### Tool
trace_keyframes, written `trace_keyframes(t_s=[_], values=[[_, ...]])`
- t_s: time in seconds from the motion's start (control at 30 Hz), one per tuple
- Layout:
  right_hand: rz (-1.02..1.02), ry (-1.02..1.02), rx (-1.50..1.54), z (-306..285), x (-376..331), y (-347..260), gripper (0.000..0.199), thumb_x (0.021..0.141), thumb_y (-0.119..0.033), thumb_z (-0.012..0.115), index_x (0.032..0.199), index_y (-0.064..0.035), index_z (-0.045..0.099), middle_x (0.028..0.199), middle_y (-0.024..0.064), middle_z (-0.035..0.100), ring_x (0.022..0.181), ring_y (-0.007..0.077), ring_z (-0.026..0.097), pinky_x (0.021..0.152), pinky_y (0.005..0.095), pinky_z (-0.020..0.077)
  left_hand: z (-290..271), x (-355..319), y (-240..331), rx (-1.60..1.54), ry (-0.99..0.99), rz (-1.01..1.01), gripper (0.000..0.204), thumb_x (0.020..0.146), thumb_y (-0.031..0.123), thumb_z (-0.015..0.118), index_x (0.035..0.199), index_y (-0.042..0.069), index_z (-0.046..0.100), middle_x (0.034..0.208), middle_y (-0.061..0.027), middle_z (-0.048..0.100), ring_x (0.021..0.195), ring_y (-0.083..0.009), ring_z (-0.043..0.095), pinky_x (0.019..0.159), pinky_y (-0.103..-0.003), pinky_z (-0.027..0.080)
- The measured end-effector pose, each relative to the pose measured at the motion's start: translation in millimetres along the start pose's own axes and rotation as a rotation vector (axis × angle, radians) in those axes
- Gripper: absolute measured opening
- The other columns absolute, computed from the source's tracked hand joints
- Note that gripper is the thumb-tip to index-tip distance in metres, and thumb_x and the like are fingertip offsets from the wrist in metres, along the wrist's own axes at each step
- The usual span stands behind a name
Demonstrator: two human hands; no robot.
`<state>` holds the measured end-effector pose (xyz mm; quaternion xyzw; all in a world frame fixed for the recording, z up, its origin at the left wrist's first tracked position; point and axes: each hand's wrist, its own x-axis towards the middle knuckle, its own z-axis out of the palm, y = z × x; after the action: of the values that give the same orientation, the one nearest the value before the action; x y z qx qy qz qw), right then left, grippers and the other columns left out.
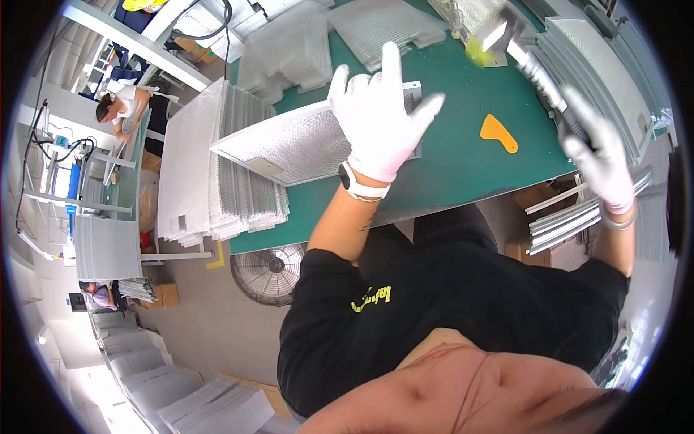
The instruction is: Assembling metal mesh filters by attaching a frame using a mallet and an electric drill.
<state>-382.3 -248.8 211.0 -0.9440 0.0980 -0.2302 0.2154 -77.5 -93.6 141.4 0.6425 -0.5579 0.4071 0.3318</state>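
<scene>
Evidently the mesh filter panel [303, 141] lies under the left hand [377, 116], seemingly touching.

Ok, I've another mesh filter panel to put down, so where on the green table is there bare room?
Bare green table lies between the left hand on the mesh filter panel and the orange scraper. The front edge below the panel is free too. Crowded: panel stacks at the left, mesh sheets at the far edge, metal strips by the right hand.
</scene>
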Motion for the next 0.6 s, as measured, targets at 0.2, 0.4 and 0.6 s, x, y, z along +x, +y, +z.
trace_keyframes(t_s=[0.2, 0.4, 0.6], values=[[-0.138, 0.377, -0.014, -17.9, 28.8, -24.3, 0.051, 0.101, -0.013, 0.052, 0.149, 0.0009, 0.040, 0.090, 0.0066, 0.059, 0.067, 0.0146, 0.051, 0.065, 0.0277, 0.0463, 15.0, -3.7, 9.2, 0.061, 0.089, -0.149, 0.062, 0.070, 0.031, 0.074, 0.124, 0.004, 0.061, 0.061, -0.0002, 0.053, 0.064, -0.0216, 0.050, 0.081, -0.041, 0.039], [-0.115, -0.265, -0.371, 11.9, 50.2, -35.6, 0.051, 0.098, -0.011, 0.053, 0.147, 0.0018, 0.042, 0.096, 0.0142, 0.068, 0.083, 0.0281, 0.068, 0.076, 0.0394, 0.0507, 21.8, 0.5, 3.2, 0.034, 0.049, -0.157, 0.066, 0.068, 0.032, 0.076, 0.125, 0.003, 0.060, 0.064, -0.0027, 0.049, 0.062, -0.0233, 0.050, 0.074, -0.040, 0.040], [-0.051, 0.170, 0.114, 33.7, 31.3, -26.5, 0.052, 0.099, -0.011, 0.051, 0.149, -0.0002, 0.041, 0.081, 0.0116, 0.058, 0.066, 0.0220, 0.058, 0.070, 0.0349, 0.0519, 19.5, -1.2, 8.5, 0.001, 0.079, -0.169, 0.063, 0.069, 0.031, 0.073, 0.125, 0.004, 0.061, 0.058, 0.0004, 0.051, 0.061, -0.0208, 0.050, 0.076, -0.040, 0.039]])
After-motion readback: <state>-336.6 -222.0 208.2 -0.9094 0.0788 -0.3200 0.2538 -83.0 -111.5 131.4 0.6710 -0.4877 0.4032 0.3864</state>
